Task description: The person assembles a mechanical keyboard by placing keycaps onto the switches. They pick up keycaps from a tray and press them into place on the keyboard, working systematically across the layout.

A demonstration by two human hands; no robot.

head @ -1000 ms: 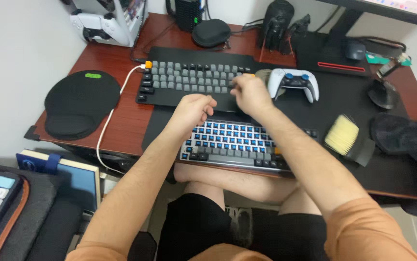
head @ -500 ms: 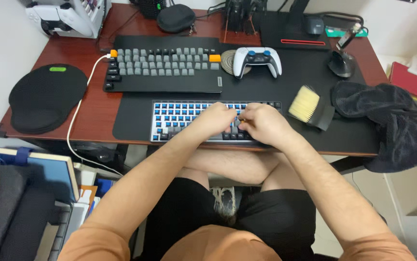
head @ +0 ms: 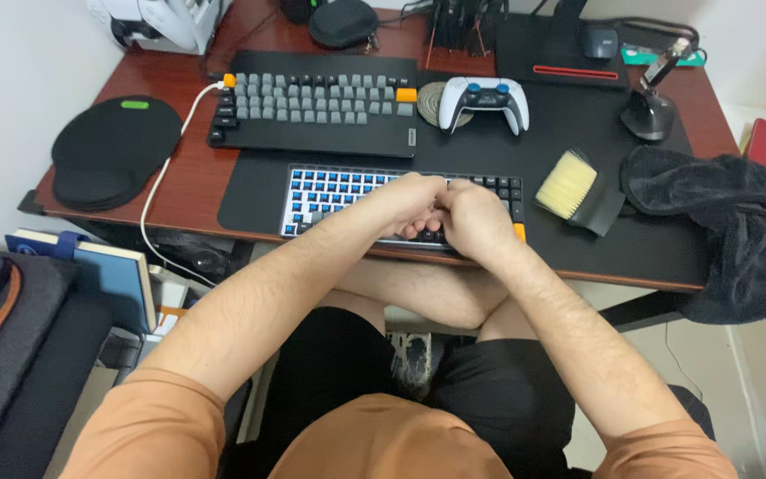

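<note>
Head view, looking down: both hands meet over the near keyboard with exposed blue switches and a silver frame (head: 347, 200), which lies on the black desk mat (head: 649, 239) at the front edge of the reddish-brown wooden bench (head: 188, 191). The left hand (head: 410, 202) is curled, fingers bent down onto the keyboard's middle rows; the right hand (head: 474, 220) is curled beside it, touching it, knuckles up. Whether either hand pinches a keycap or a tool I cannot tell, since the fingertips are hidden under the knuckles. An orange keycap (head: 520, 232) shows at the keyboard's right front corner, just beside the right wrist.

Behind it, well apart, sits a black keyboard with grey keycaps and orange corner keys (head: 312, 105), a white cable (head: 157, 186) running from its left end over the bench edge. To its right rests a white game controller with blue sticks (head: 485, 98). Right of the hands lie a cream-bristled brush with a black handle (head: 571, 188) and a crumpled black cloth (head: 738, 222). A black mouse pad with wrist rest (head: 112, 146) occupies the left end.
</note>
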